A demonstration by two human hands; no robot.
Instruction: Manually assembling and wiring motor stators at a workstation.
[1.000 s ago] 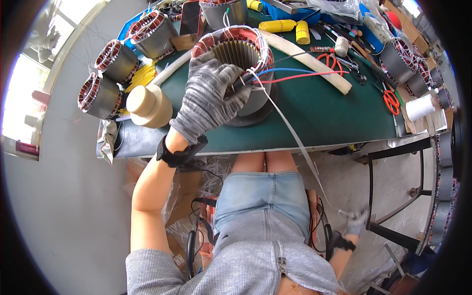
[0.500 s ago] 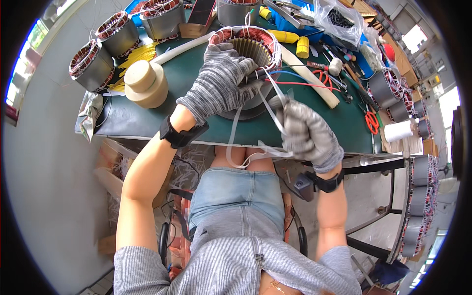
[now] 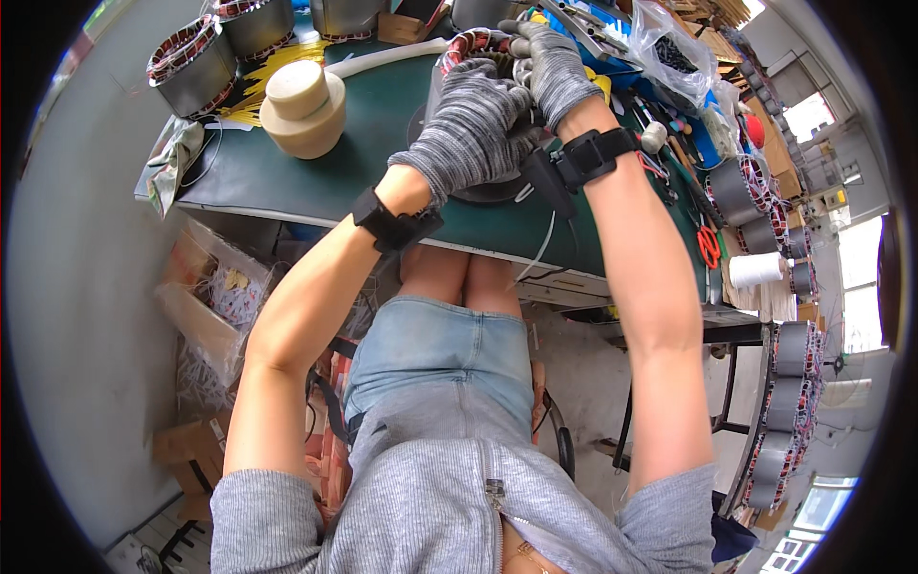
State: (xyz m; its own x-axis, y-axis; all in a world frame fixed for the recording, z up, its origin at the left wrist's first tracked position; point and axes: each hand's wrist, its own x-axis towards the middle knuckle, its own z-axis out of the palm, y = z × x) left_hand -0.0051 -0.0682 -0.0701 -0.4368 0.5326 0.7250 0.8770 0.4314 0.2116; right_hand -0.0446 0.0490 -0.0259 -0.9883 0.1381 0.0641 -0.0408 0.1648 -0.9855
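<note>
A motor stator point(image 3: 470, 44) with red copper windings stands on the green-topped bench, largely covered by my two gloved hands. My left hand point(image 3: 475, 124), in a grey striped glove, lies over its near side, fingers bent round the winding rim. On the far right of the rim is my right hand point(image 3: 555, 72), fingers curled close to the left fingertips; whatever they pinch is hidden. White lacing tape point(image 3: 543, 247) hangs from beneath my hands over the bench's front edge. Both wrists carry black straps.
A cream stepped block point(image 3: 304, 110) stands left of the stator. More wound stators point(image 3: 193, 69) line the far left. Orange-handled scissors point(image 3: 708, 247) and a white thread spool point(image 3: 755, 270) lie at the right. A white tube point(image 3: 387, 57) crosses the bench behind.
My right hand has moved from the near right, where it held the tape out, up to the far rim. My left hand stays on the stator. The view has shifted slightly.
</note>
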